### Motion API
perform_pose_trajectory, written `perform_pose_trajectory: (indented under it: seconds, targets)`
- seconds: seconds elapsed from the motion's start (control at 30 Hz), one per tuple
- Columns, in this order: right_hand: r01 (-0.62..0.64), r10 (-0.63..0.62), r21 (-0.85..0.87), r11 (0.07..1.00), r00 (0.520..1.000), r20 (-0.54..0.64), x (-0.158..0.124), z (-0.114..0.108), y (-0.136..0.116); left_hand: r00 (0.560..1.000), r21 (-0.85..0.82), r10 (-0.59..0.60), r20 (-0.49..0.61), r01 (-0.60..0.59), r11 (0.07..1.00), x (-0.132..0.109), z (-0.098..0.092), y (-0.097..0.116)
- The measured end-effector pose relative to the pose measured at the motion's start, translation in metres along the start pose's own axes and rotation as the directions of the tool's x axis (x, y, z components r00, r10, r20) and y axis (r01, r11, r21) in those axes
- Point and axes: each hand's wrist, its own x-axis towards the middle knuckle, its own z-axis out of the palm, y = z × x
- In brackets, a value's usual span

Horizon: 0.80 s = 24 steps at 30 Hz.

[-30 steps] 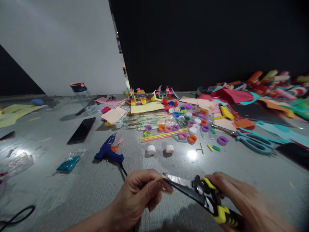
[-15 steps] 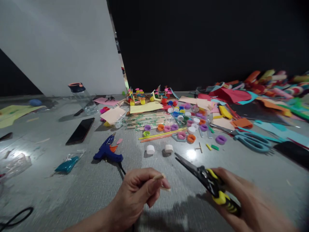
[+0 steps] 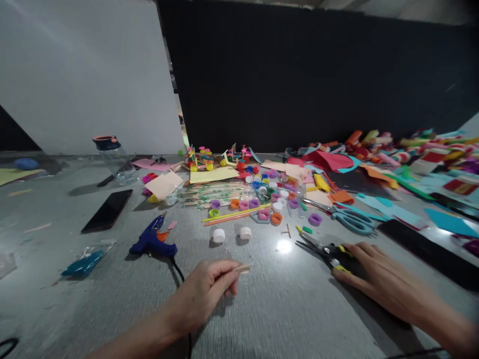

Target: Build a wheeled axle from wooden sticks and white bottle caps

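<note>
My left hand (image 3: 213, 286) is closed in a pinch on short wooden stick pieces (image 3: 244, 269), whose pale ends stick out past the fingertips to the right. My right hand (image 3: 385, 281) curves over the yellow-and-black handles of hand snips (image 3: 329, 255), thumb on one side and fingers on the other. The snips lie low at the table, their dark blades parted and pointing left; much of the handles is hidden under the hand. Two white bottle caps (image 3: 219, 236) stand ahead of my left hand. A blue glue gun (image 3: 153, 239) rests to its left, cord running toward me.
Beyond lie many colored cap rings (image 3: 264, 214), packed wooden sticks (image 3: 217, 193), and yellow and orange sticks (image 3: 235, 215). Blue-handled scissors (image 3: 354, 220) and colored paper sit at right. A phone (image 3: 108, 211), a water bottle (image 3: 117, 158) and a teal packet (image 3: 83, 264) are at left.
My right hand has moved the snips right and lowered them to the table, and their blades are now wider apart. My left hand keeps the stick pieces. The view has shifted right.
</note>
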Motion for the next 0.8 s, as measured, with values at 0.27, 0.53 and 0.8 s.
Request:
perform_pose_trajectory:
  seconds: [0.27,0.53,0.8]
  targets:
    - [0.266,-0.266,0.428,0.864,0.962,-0.061,0.049,-0.023,-0.129,0.998,0.037,0.063,0.002,-0.063,0.997,-0.002,0.0,0.002]
    - [0.277,-0.36,0.496,0.823,0.93,0.077,0.087,-0.009,-0.196,0.996,-0.131,0.034,-0.081,-0.045,0.99,-0.002,0.001,0.003]
    - [0.176,-0.437,0.716,0.675,0.878,0.196,0.098,0.009,-0.19,0.988,-0.275,-0.064,-0.137,0.024,0.961,0.003,0.005,-0.008]
